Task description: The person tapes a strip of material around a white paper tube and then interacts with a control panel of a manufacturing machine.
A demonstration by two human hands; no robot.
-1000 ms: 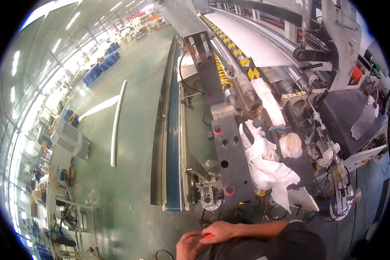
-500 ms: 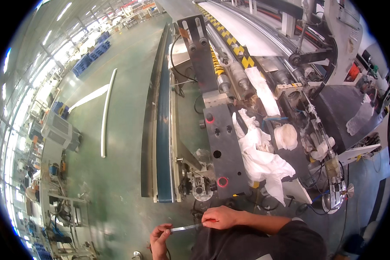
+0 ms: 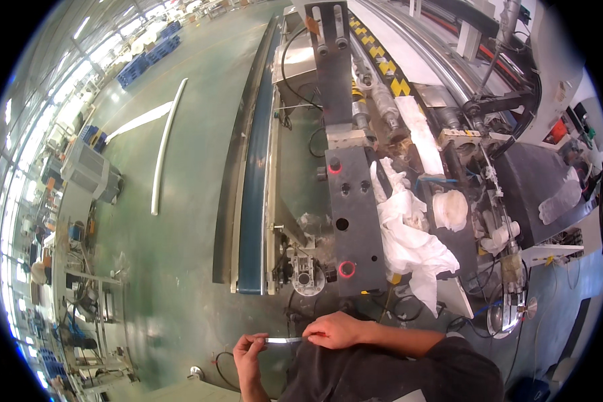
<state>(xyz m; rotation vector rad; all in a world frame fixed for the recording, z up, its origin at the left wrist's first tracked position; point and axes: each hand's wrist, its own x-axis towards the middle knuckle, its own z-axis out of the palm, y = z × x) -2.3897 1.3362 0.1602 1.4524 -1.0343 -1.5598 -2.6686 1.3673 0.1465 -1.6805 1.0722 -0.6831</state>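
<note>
A thin, narrow silvery strip (image 3: 283, 340) stretches between my two hands, close in front of my body. My left hand (image 3: 249, 352) pinches its left end between thumb and fingers. At the other end, my right hand (image 3: 336, 330) is closed around the strip, with the fingers curled and that end hidden inside them. Whether the strip is a blade, a ruler or something else cannot be made out. Both hands are held over the floor, just short of the machine's dark end plate (image 3: 356, 221), which carries two red-ringed buttons.
A blue conveyor belt (image 3: 253, 261) runs away from me left of the machine. White crumpled cloth (image 3: 415, 244) drapes over the machine beside a white roll (image 3: 450, 210). A long white tube (image 3: 162, 164) lies on the green floor. Cables and a round metal fitting (image 3: 308, 281) are near my hands.
My hands have come slightly closer together, and less of the strip shows between them. A red bit seen at my right fingers earlier is now mostly hidden. The whole view has shifted a little.
</note>
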